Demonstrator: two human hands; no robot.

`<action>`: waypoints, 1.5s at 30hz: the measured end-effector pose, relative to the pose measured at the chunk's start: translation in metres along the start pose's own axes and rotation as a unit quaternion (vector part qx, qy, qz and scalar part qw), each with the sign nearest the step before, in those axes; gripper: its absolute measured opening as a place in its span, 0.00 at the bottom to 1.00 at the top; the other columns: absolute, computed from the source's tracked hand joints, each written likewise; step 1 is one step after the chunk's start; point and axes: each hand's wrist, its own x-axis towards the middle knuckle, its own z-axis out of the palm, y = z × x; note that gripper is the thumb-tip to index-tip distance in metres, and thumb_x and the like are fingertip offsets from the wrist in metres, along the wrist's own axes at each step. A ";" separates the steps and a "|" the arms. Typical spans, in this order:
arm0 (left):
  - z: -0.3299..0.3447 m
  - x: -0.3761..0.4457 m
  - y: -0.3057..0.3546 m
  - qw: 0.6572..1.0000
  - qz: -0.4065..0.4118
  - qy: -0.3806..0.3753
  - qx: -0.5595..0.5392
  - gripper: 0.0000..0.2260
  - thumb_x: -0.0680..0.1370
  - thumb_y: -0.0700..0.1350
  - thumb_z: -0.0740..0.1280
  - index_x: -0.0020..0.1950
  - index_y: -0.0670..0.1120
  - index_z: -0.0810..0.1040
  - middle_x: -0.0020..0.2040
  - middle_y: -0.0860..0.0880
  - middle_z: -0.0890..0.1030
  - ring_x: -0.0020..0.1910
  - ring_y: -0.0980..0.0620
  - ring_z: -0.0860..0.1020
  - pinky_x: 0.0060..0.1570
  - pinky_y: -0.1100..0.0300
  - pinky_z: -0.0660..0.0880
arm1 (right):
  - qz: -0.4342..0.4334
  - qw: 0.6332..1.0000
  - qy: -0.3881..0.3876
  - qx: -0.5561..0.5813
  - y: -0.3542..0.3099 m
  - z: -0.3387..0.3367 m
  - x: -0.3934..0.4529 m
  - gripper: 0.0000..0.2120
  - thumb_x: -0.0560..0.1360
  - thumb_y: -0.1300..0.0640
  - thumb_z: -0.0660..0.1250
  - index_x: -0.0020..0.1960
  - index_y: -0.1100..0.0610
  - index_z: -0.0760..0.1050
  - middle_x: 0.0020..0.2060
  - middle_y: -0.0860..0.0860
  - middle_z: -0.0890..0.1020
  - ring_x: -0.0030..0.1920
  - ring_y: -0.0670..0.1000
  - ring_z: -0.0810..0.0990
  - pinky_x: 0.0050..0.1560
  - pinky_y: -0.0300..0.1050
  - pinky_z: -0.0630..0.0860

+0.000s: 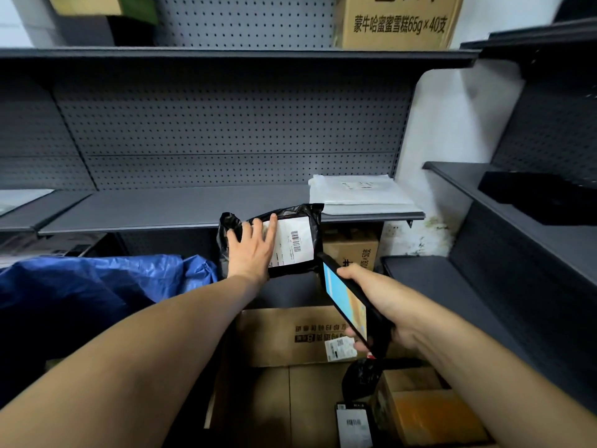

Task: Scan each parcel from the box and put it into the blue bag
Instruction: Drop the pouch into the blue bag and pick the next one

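My left hand (pixel 250 248) grips a black plastic parcel (pixel 307 218) with a white barcode label (pixel 295 240), held up in front of the shelf edge. My right hand (pixel 376 295) holds a black handheld scanner (pixel 347 302) with a lit screen, its top end pointing at the label from just below right. The blue bag (pixel 97 286) lies crumpled at the left. The open cardboard box (pixel 281 334) sits below my hands, with several parcels in its right part: a black one (pixel 360 378), a labelled dark one (pixel 353 426) and a brown carton (pixel 429 415).
Grey pegboard shelving (pixel 226 130) fills the back. A white flat parcel (pixel 358 192) lies on the shelf at the right. Another dark shelf unit (pixel 517 237) stands at the right. Cardboard cartons sit on the top shelf (pixel 397 24) and under the lower shelf (pixel 352 250).
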 end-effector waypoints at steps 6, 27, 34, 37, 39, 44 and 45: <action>-0.001 -0.001 0.001 1.000 -0.002 0.005 -0.001 0.56 0.66 0.58 0.76 0.80 0.46 0.40 0.70 0.41 0.62 0.68 0.40 0.63 0.64 0.41 0.66 | 0.012 1.000 0.001 0.015 0.005 -0.002 0.003 0.24 0.74 0.37 0.67 0.55 0.57 0.75 0.43 0.63 0.81 0.40 0.59 0.82 0.40 0.52 0.82; -0.028 -0.033 -0.079 0.962 -0.111 -0.112 -0.222 0.58 0.61 0.58 0.80 0.79 0.51 0.46 0.69 0.43 0.62 0.69 0.40 0.63 0.65 0.39 0.66 | -0.233 0.747 0.354 -0.513 -0.017 0.023 0.036 0.37 0.81 0.36 0.49 0.78 0.64 0.57 0.65 0.63 0.70 0.64 0.63 0.70 0.61 0.59 0.70; -0.032 -0.055 -0.158 0.960 -0.116 -0.130 -0.219 0.57 0.60 0.57 0.79 0.79 0.52 0.47 0.66 0.44 0.64 0.68 0.40 0.64 0.64 0.38 0.68 | -0.274 0.727 0.337 -0.532 -0.040 0.067 0.034 0.36 0.81 0.36 0.50 0.75 0.64 0.61 0.63 0.64 0.71 0.63 0.64 0.71 0.59 0.59 0.72; -0.034 -0.065 -0.193 0.960 -0.121 -0.131 -0.215 0.57 0.60 0.58 0.79 0.79 0.53 0.47 0.65 0.45 0.64 0.67 0.40 0.65 0.63 0.39 0.70 | -0.289 0.723 0.329 -0.534 -0.054 0.090 0.033 0.36 0.81 0.36 0.51 0.75 0.64 0.61 0.64 0.64 0.71 0.63 0.64 0.71 0.59 0.58 0.72; -0.035 -0.072 -0.216 0.959 -0.129 -0.133 -0.214 0.57 0.59 0.58 0.79 0.78 0.52 0.48 0.64 0.45 0.65 0.66 0.40 0.65 0.63 0.40 0.71 | -0.301 0.723 0.321 -0.533 -0.061 0.106 0.034 0.36 0.81 0.36 0.51 0.74 0.64 0.61 0.63 0.64 0.70 0.63 0.65 0.71 0.59 0.59 0.71; -0.031 -0.094 -0.269 0.956 -0.152 -0.159 -0.195 0.58 0.58 0.59 0.80 0.79 0.51 0.50 0.67 0.43 0.65 0.68 0.39 0.65 0.66 0.42 0.69 | -0.334 0.715 0.299 -0.537 -0.074 0.151 0.036 0.37 0.81 0.36 0.50 0.76 0.64 0.59 0.65 0.64 0.70 0.64 0.64 0.70 0.60 0.59 0.70; -0.029 -0.099 -0.278 0.955 -0.156 -0.167 -0.191 0.58 0.58 0.59 0.80 0.79 0.51 0.50 0.68 0.43 0.64 0.68 0.38 0.65 0.67 0.42 0.68 | -0.339 0.714 0.294 -0.537 -0.076 0.159 0.035 0.37 0.81 0.36 0.50 0.76 0.64 0.59 0.65 0.64 0.69 0.64 0.64 0.70 0.60 0.59 0.70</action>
